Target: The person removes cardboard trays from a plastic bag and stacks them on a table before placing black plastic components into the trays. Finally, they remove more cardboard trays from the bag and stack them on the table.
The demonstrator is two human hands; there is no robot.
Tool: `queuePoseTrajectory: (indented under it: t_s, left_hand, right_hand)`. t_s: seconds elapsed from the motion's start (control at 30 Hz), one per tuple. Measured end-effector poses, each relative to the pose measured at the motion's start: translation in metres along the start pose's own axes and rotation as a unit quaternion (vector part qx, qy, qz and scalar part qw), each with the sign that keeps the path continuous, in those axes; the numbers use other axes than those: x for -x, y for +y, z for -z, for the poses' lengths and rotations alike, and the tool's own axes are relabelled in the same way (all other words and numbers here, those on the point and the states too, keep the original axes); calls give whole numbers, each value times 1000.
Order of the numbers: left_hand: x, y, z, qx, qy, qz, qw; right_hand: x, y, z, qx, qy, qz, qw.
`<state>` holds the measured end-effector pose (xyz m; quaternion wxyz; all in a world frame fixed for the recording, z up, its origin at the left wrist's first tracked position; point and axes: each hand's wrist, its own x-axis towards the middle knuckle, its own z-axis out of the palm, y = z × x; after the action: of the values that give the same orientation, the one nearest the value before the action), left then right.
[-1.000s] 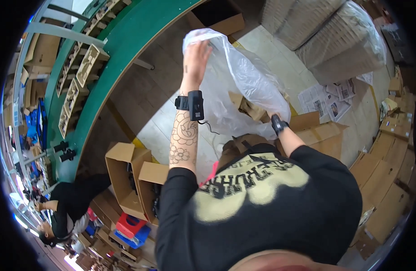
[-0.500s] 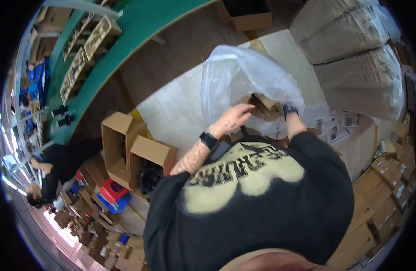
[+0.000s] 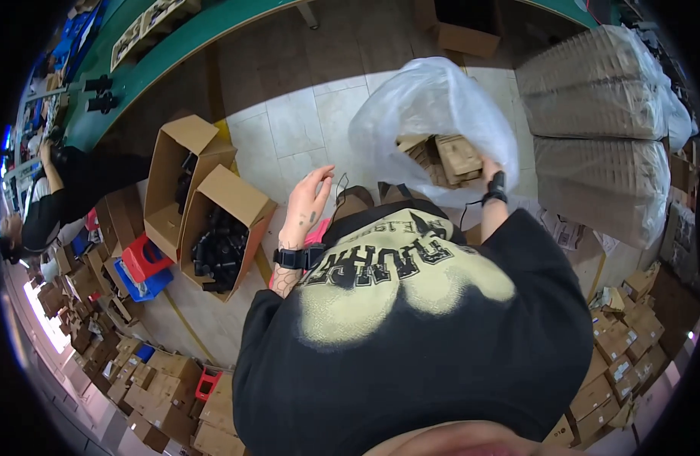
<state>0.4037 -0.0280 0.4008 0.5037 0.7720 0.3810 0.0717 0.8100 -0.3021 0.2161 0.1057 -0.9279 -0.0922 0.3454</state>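
Note:
In front of me stands a translucent plastic bag (image 3: 376, 137), its mouth open, with a stack of brown cardboard inserts (image 3: 422, 159) inside. My right hand (image 3: 491, 173) reaches in at the bag's right side, its fingers partly hidden, closed at the edge of a brown cardboard insert (image 3: 460, 156) on top of the stack. Away from the bag, my left hand (image 3: 310, 199) hovers above the floor with its fingers stretched out and nothing in it. To its left, an open cardboard box (image 3: 253, 209) holds many black cylindrical parts (image 3: 219, 247).
Another open box (image 3: 164, 182) stands behind the first, beside a red stool (image 3: 145, 258). A green table (image 3: 167, 68) curves across the far side, where a person (image 3: 50, 178) is at the left. Tall plastic-wrapped stacks (image 3: 593, 175) stand at the right. Cartons (image 3: 164, 387) pile up behind me.
My left hand has drawn back from the bag toward the left. My right hand stays at the bag's right side, and the inserts show more fully. The view has shifted.

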Motion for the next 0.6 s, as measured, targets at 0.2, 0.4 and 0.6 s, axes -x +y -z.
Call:
queuePoseTrajectory:
  t_s: [0.2,0.4,0.6]
  left_hand:
    - [99,-95,31,91,57,66,992]
    - [91,-116,43,87,67,57,992]
    - [125,-149,63,79,93,40,992]
  right_hand:
    - [91,29,-63,-218,68,18,973]
    - [72,-4,-61,-418,46,-42,907]
    - [109,-8,-28,-379,97,-112,914]
